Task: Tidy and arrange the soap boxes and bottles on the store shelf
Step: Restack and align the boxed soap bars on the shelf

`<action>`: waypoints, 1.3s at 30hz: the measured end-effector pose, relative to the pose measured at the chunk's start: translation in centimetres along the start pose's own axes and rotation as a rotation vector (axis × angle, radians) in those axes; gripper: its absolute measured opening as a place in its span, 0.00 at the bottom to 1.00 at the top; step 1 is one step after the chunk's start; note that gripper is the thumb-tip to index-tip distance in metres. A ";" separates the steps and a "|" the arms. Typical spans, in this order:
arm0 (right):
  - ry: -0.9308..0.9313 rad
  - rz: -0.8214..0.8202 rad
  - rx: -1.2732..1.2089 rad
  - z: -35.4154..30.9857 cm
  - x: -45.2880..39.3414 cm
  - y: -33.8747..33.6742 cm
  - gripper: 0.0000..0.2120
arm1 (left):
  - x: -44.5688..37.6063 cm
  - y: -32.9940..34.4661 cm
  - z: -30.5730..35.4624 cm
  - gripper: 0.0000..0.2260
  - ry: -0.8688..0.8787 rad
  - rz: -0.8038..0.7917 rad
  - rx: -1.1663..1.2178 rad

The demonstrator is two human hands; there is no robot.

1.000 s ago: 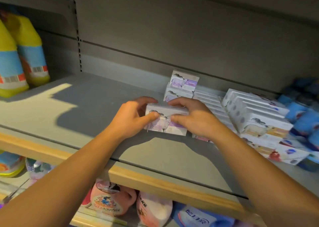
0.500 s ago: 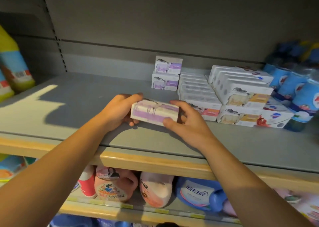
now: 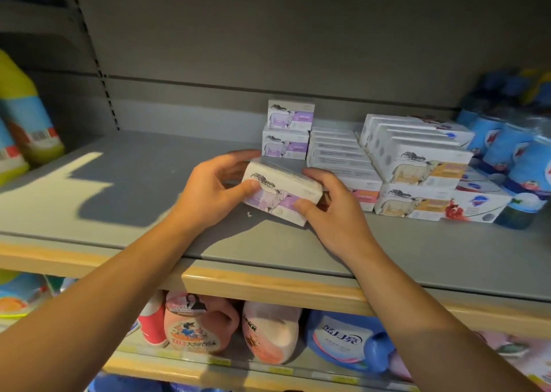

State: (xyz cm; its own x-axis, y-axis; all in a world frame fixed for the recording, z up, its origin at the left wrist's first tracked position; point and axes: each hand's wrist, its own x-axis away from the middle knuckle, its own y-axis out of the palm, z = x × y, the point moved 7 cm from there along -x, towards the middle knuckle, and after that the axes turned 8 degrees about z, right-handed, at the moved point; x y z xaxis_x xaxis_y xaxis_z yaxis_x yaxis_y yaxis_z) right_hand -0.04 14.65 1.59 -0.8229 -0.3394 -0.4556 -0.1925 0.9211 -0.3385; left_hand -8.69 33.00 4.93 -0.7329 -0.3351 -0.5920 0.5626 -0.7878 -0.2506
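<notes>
A purple soap box, tilted, is gripped at both ends by the left hand and right hand, fingers closed on it, just above the grey shelf in front of two stacked purple boxes. Pushed in carelessly, it could topple that stack or jostle the neighbouring row.

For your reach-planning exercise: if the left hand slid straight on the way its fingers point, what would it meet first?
Probably the lower purple sheep soap box of the stacked pair; the left hand points right at it, though depth is unclear.
</notes>
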 end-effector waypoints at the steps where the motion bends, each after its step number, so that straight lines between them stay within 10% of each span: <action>1: -0.025 0.024 0.036 -0.1 0.0 -0.2 0.25 | 0.1 0.0 0.6 0.22 0.057 0.014 -0.037; 12: -0.240 0.133 0.185 -2.1 0.6 -1.0 0.24 | 1.9 1.2 4.0 0.22 0.575 0.102 -0.524; 29: -0.406 0.088 0.705 -5.8 0.2 -2.2 0.24 | 1.2 1.9 2.0 0.21 0.347 -0.022 -0.307; 34: -0.338 0.047 0.938 -7.6 -6.6 -5.0 0.22 | -1.0 0.3 -1.0 0.21 0.140 0.059 -0.442; 39: -0.384 0.018 1.186 -7.4 -14.3 -5.7 0.21 | -3.7 0.6 -5.9 0.24 -0.112 -0.185 -0.706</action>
State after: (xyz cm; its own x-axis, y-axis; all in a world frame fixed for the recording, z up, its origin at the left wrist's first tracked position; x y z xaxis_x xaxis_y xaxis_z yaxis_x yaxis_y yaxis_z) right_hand 8.84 15.71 16.13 -0.5728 -0.5459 -0.6115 0.5826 0.2537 -0.7722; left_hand -3.35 36.81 2.46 -0.8533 -0.3097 -0.4196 0.5102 -0.3290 -0.7947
